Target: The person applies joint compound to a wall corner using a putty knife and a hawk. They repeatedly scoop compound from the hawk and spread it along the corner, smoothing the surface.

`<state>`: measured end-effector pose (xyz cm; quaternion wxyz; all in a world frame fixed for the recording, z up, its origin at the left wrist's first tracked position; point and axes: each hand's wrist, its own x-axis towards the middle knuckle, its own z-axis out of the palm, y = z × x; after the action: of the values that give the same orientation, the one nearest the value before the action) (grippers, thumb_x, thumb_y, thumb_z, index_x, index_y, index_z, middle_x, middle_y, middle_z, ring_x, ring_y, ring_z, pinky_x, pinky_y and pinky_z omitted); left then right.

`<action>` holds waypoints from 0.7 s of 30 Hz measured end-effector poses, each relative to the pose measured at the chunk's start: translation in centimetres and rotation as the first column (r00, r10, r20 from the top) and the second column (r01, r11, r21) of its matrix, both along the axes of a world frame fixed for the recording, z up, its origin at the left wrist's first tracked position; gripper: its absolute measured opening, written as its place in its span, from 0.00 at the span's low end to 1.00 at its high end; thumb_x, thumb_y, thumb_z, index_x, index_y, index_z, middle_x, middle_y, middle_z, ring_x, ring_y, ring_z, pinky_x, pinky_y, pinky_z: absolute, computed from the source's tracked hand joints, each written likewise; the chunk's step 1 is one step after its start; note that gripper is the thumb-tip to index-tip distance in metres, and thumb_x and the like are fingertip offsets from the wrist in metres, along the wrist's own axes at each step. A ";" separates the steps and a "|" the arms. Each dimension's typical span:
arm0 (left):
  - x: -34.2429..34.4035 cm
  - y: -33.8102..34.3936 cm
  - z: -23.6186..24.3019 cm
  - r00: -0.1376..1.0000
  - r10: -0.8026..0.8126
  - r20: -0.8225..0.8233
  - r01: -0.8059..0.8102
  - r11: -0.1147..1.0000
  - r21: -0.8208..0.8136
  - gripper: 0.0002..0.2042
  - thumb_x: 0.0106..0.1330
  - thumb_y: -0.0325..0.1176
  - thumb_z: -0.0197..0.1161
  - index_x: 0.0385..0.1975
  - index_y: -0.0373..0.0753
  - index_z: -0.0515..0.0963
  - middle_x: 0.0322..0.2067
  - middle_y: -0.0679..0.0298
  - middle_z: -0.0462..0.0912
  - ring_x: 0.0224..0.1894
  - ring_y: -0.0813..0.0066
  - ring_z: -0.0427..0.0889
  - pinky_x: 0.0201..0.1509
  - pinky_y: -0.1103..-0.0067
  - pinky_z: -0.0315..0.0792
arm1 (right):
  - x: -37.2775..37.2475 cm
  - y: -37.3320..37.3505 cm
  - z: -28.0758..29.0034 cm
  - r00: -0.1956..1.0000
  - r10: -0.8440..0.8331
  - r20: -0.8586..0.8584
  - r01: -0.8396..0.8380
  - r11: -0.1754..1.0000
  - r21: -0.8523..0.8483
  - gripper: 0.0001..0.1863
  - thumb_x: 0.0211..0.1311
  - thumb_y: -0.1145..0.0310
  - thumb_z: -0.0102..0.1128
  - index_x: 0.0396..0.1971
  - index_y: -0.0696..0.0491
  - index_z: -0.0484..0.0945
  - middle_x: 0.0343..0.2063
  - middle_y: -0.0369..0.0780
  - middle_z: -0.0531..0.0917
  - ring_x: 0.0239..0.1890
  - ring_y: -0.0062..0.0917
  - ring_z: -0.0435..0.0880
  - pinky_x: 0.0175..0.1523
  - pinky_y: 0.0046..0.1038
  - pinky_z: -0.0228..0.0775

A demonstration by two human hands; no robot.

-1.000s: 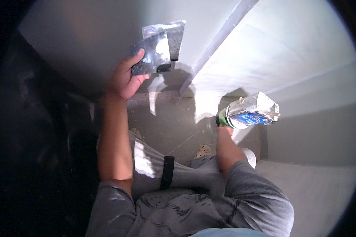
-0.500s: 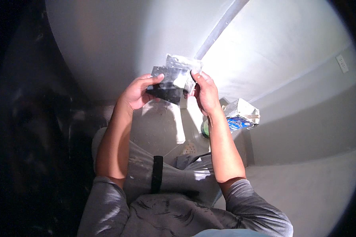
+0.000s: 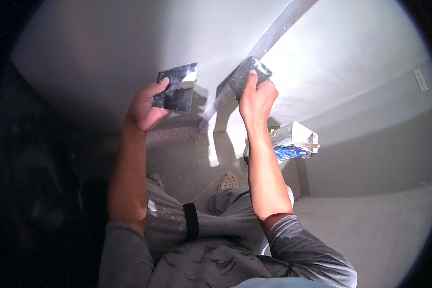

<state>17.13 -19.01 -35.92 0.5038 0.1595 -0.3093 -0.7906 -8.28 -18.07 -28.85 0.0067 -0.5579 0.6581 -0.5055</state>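
My left hand (image 3: 146,104) is closed on a flat, dark, square putty scraper (image 3: 173,98), with the thumb on its upper face. A pale dab of putty (image 3: 189,80) lies near that scraper's right edge. Farther right, my right hand (image 3: 258,102) grips a second dark scraper (image 3: 242,79), its thumb pressed along the back and white putty on its far right edge. This one is held over a grey strip (image 3: 279,30) running along the wall. Whether its edge touches the wall I cannot tell.
An opened white and blue carton (image 3: 295,139) stands right of my right forearm. A white outlet plate (image 3: 420,79) is on the wall at far right. Below are my speckled pale shoes (image 3: 228,181) on the grey floor. The left side is dark.
The two scrapers overlapped between my hands before. Now they are apart: my left hand has moved left, and my right hand has gone up and right to the wall strip.
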 end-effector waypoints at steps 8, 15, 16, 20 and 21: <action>0.2 -0.3 -0.3 0.992 0.036 -0.125 -0.024 0.996 0.091 0.12 0.75 0.34 0.57 0.48 0.33 0.79 0.41 0.59 0.88 0.38 0.72 0.91 0.25 0.85 0.82 | 0.1 -2.3 1.1 0.995 -0.094 -0.037 0.088 0.986 -0.139 0.21 0.72 0.64 0.55 0.27 0.70 0.79 0.18 0.54 0.80 0.24 0.41 0.82 0.38 0.44 0.72; 0.0 -0.3 -0.1 0.997 0.014 -0.071 -0.009 0.998 0.067 0.10 0.75 0.33 0.56 0.47 0.34 0.80 0.40 0.60 0.88 0.35 0.76 0.91 0.21 0.88 0.79 | -0.1 -1.9 0.7 0.999 -0.053 0.004 0.053 0.990 -0.133 0.19 0.71 0.64 0.55 0.30 0.69 0.80 0.22 0.55 0.82 0.27 0.43 0.84 0.41 0.43 0.73; 0.0 -0.5 0.0 0.997 0.013 -0.071 -0.008 0.998 0.057 0.10 0.75 0.33 0.56 0.47 0.35 0.80 0.39 0.61 0.88 0.35 0.76 0.90 0.21 0.88 0.79 | -0.1 -1.9 0.5 0.999 -0.046 -0.008 0.044 0.987 -0.155 0.19 0.71 0.64 0.55 0.31 0.69 0.80 0.23 0.55 0.83 0.27 0.43 0.84 0.42 0.43 0.73; -0.3 -0.3 -0.7 0.998 0.020 -0.065 -0.014 0.997 0.080 0.10 0.75 0.34 0.56 0.47 0.35 0.80 0.39 0.61 0.88 0.35 0.76 0.90 0.22 0.87 0.78 | 0.3 -1.9 1.8 0.998 -0.055 0.032 0.056 0.998 -0.033 0.19 0.71 0.65 0.54 0.34 0.69 0.81 0.25 0.57 0.83 0.30 0.44 0.86 0.43 0.44 0.74; 0.0 -0.3 -1.0 0.999 0.019 -0.051 -0.014 0.996 0.088 0.10 0.75 0.34 0.56 0.47 0.35 0.80 0.39 0.61 0.87 0.35 0.76 0.89 0.23 0.86 0.78 | 0.3 -1.7 1.3 0.998 -0.068 0.010 0.069 0.996 -0.056 0.19 0.71 0.65 0.54 0.34 0.69 0.81 0.25 0.57 0.83 0.31 0.44 0.87 0.43 0.44 0.74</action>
<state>17.09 -19.32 -36.91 0.5107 0.1636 -0.2600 -0.8030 -7.97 -19.75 -27.50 -0.0237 -0.5330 0.6623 -0.5260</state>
